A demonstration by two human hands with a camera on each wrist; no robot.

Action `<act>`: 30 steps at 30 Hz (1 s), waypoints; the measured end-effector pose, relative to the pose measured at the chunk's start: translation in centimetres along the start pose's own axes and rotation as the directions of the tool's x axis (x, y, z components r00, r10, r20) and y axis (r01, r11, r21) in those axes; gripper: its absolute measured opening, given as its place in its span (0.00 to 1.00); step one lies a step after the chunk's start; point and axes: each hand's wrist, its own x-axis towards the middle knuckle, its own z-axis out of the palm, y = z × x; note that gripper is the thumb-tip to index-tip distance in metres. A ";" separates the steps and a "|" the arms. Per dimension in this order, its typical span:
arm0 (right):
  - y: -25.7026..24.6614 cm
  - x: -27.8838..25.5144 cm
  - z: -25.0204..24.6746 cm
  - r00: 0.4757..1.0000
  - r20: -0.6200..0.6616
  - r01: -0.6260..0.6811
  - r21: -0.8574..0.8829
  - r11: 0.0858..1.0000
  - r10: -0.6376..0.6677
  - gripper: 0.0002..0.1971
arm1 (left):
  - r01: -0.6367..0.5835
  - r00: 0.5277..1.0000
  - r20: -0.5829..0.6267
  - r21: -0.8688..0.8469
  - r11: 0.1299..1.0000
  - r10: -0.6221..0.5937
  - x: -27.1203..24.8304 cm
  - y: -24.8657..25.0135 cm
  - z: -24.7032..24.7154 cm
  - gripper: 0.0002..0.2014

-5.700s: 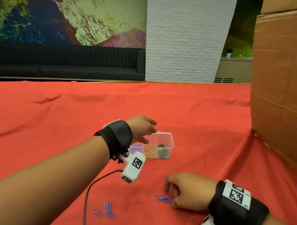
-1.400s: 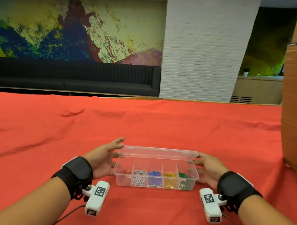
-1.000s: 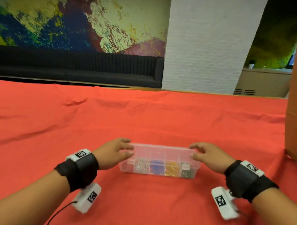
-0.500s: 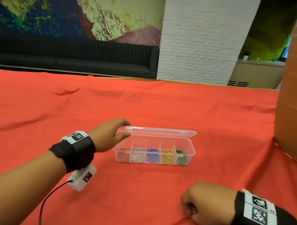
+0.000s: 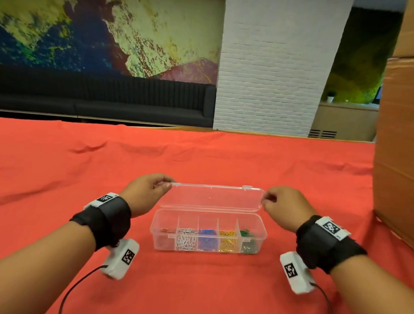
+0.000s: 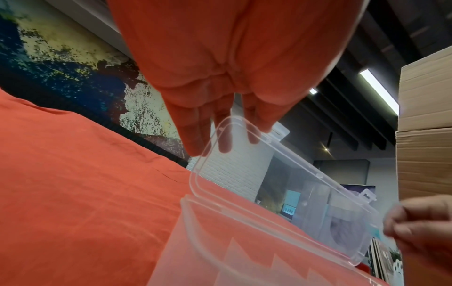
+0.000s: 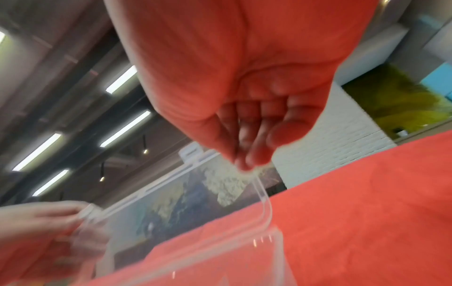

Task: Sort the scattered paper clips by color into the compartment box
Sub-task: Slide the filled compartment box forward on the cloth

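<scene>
A clear plastic compartment box (image 5: 208, 248) sits on the red cloth in front of me, with red, white, blue, yellow and green paper clips (image 5: 207, 238) sorted in its compartments. Its hinged lid (image 5: 211, 198) is raised behind the compartments. My left hand (image 5: 150, 193) pinches the lid's upper left corner, and my right hand (image 5: 282, 205) pinches its right edge. In the left wrist view my left hand's fingers (image 6: 195, 139) close on the lid (image 6: 281, 183). In the blurred right wrist view my right hand's fingertips (image 7: 247, 160) pinch the lid's corner (image 7: 261, 193).
A red cloth (image 5: 58, 174) covers the whole table. A tall cardboard box (image 5: 405, 153) stands at the right edge, close to my right arm. Cables trail from both wrist cameras toward me. I see no loose clips on the cloth.
My right hand has come up from the cloth near me and taken the lid's right edge. The left hand still holds the left corner. The lid now stands more upright.
</scene>
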 end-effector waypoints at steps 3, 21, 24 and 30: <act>-0.1 0.5 -0.8 0.990 -0.141 0.031 0.056 0.998 -0.023 0.09 | -0.026 1.000 -0.007 0.062 0.998 0.026 -0.6 0.4 0.1 0.05; -1.7 -4.5 2.0 0.810 0.448 0.454 -0.069 0.889 -0.378 0.20 | -0.267 0.898 0.439 0.490 0.830 0.029 -5.6 0.8 1.1 0.21; -1.9 -3.9 1.8 0.812 0.474 0.423 -0.072 0.903 -0.342 0.21 | -0.264 0.903 0.429 0.544 0.797 0.006 -5.0 1.4 1.2 0.22; -3.1 -3.5 1.8 0.819 0.502 0.466 -0.299 0.833 -0.278 0.11 | -0.222 0.948 0.318 0.677 0.701 -0.007 -5.4 2.1 2.2 0.21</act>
